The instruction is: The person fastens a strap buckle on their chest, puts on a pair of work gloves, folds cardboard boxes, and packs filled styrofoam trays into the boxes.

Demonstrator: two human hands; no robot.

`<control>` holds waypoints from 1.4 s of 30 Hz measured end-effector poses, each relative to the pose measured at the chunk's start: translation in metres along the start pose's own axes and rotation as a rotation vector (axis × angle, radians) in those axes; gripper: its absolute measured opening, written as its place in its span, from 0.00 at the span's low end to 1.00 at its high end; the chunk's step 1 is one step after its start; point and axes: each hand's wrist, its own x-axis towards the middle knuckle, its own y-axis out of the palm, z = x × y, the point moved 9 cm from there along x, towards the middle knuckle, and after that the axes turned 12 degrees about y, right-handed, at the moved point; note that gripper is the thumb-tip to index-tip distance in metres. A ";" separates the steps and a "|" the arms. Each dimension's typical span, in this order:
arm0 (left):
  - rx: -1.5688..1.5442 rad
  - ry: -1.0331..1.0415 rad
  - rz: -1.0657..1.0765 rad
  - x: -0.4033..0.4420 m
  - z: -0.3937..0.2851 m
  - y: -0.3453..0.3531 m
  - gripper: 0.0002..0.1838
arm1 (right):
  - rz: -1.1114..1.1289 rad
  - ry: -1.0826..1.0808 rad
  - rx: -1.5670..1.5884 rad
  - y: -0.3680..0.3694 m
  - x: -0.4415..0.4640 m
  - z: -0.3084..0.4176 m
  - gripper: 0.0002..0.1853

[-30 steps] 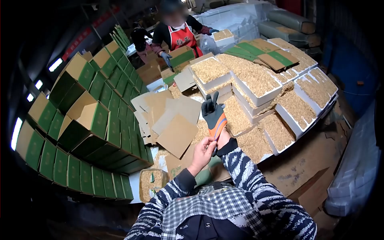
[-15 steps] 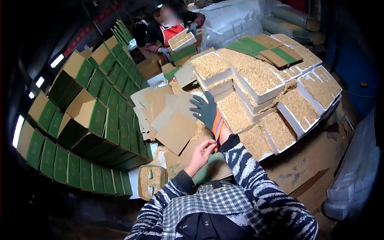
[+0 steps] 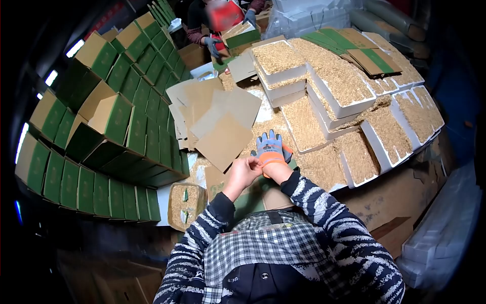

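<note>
My left hand (image 3: 244, 175) is bare, its thumb and fingers pinched on the orange cuff of the glove on the other hand. My right hand (image 3: 271, 152) wears a grey and orange work glove (image 3: 273, 156), back facing up and fingers spread, with nothing seen in it. Both hands are just in front of my checked apron. Beyond them lie loose cardboard sheets (image 3: 224, 144) and white trays (image 3: 298, 126) filled with tan shredded material.
Green and brown boxes (image 3: 86, 180) are stacked at the left. A wrapped block (image 3: 186, 205) sits near the front edge. Folded green cardboard (image 3: 374, 61) lies on the far trays. Across the table, a gloved co-worker (image 3: 223, 20) holds a tray over a box.
My gloved hand has turned from palm view to back up and come lower, my bare hand still at its cuff. The co-worker's tray has gone down to the box. The view has tilted down.
</note>
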 end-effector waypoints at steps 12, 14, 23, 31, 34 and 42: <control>0.077 0.269 -0.058 -0.012 -0.046 0.021 0.02 | 0.422 0.033 1.241 0.037 -0.009 0.007 0.40; 0.063 0.345 -0.051 -0.004 -0.053 0.017 0.02 | 0.562 0.024 1.634 0.031 -0.008 0.006 0.39; -0.281 0.089 -0.139 -0.031 0.016 -0.011 0.14 | 0.043 -0.458 0.229 0.003 -0.011 -0.005 0.49; -0.604 -0.281 -0.182 -0.116 0.112 -0.013 0.11 | -0.053 -0.514 0.510 0.054 -0.027 -0.066 0.16; -0.803 -0.413 -0.334 -0.118 0.127 -0.018 0.14 | 0.083 -0.247 1.253 -0.023 -0.027 -0.055 0.14; -1.671 -0.144 -0.378 -0.089 0.043 -0.027 0.30 | -0.331 -0.484 1.035 -0.060 -0.062 -0.004 0.20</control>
